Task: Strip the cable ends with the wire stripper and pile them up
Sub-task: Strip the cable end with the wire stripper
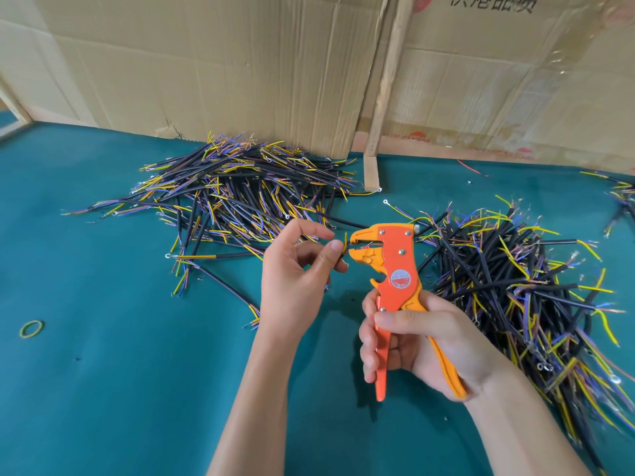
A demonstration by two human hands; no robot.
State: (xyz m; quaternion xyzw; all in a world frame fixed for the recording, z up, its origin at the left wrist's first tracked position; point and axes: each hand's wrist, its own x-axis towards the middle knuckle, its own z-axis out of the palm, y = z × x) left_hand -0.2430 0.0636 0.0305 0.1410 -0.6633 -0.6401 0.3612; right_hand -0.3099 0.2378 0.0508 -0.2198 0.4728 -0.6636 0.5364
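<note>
Wire stripper [395,280], orange and yellow, upright over the teal table [120,389], handles down in the right hand [409,341], head pointing left. Right hand's fingers curled round both handles, thumb laid across the front. Just left of the tool's mouth, the left hand [295,280], thumb and forefinger pinching a short cable [344,247], its yellow core standing up beside the stripper's tip and another core reaching into the mouth; whether the blades bite on it cannot be told. Low on the left, a yellow-green rubber band [31,329] lying flat on the cloth. To the right, beside the right wrist, a heap of black cables [522,290] with yellow, blue and brown cores fanning out. Further back, behind the left hand, a wider pile of cables [240,190] of the same kind, some with ring terminals. Behind both, flattened cardboard [213,63] standing along the table's far edge, and a wooden batten [385,91] leaning between two sheets.
</note>
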